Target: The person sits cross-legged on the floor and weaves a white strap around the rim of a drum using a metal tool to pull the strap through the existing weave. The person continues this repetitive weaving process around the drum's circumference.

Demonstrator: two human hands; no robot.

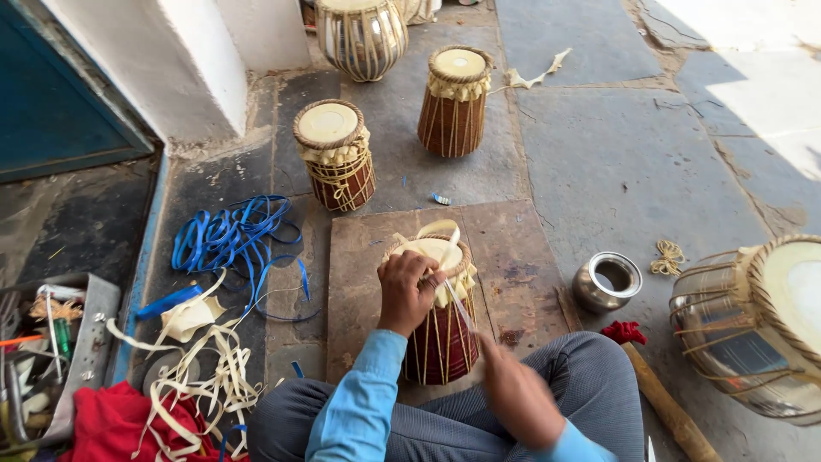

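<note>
Rawhide lacing is what both hands are busy with, and that's where I'd expect trouble. Closest to the camera, the right hand (520, 395) is motion-blurred, so I can't tell for sure how its fingers sit, but it looks closed around the end of the pale strap (457, 299), which runs taut up to the rim. The left hand (405, 291) rests on top of the small wooden drum (438, 312), fingers curled together and pinching the strap at the edge of the cream drumhead (434, 250). The drum stands upright on a brown board (513, 265), right between the person's crossed legs. My guess at the risk: nothing braces the drum except that left hand, so a hard sideways pull could tip it or skid it on the board, and if the strap slips through the pinch, the tension in the lacing goes slack. An uneven pull could also seat the head crooked. Just right of the board sits a small steel pot (607, 281) and a wooden-handled tool (663, 402) with red cloth, both near enough for a jerking elbow to knock. Left is a tangle of blue strapping (229, 235) and cream offcuts (205, 368). Further back stand two more laced drums (335, 154) and (455, 101), well apart from the action.
</note>
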